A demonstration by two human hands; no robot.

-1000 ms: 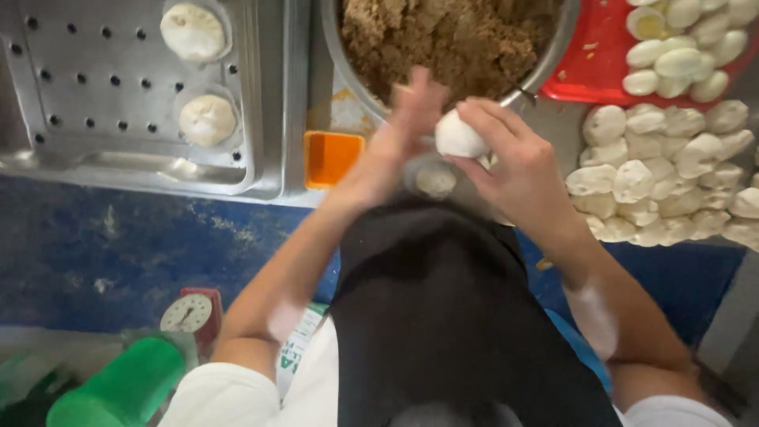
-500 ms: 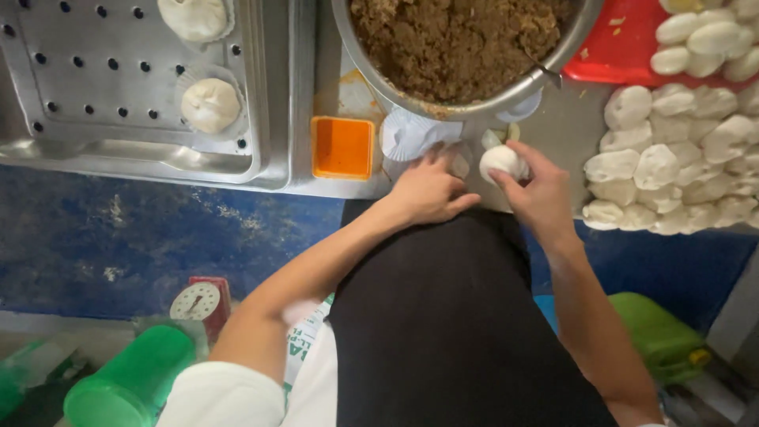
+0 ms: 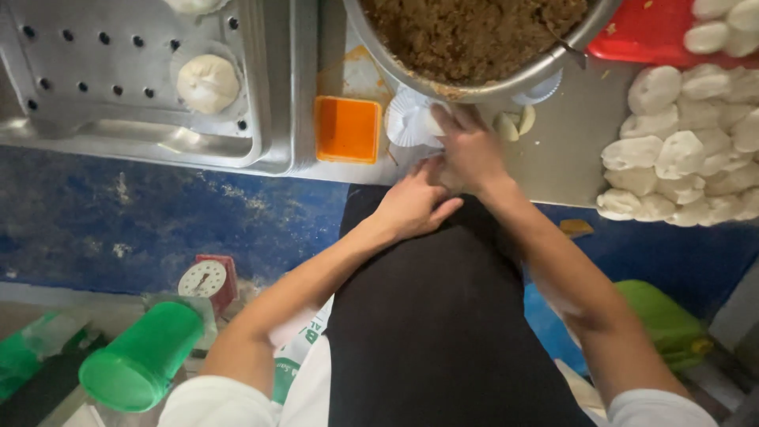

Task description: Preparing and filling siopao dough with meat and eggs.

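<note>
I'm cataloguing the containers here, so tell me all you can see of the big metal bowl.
The metal bowl is large, round and shiny, steel by the look of it, cut off by the top edge of the picture. It stands upright on the grey table, filled with a brown, crumbly filling. A thin utensil handle leans on its right rim. White paper cups lie under its near edge, where the right hand reaches.

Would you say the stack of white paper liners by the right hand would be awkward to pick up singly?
Probably, yes. The white paper liners look thin and pleated, so they are likely very light and floppy, and nested ones may cling together. The right hand touches their edge; a push would likely slide or crumple them. The metal table looks smooth, offering little grip.
</note>
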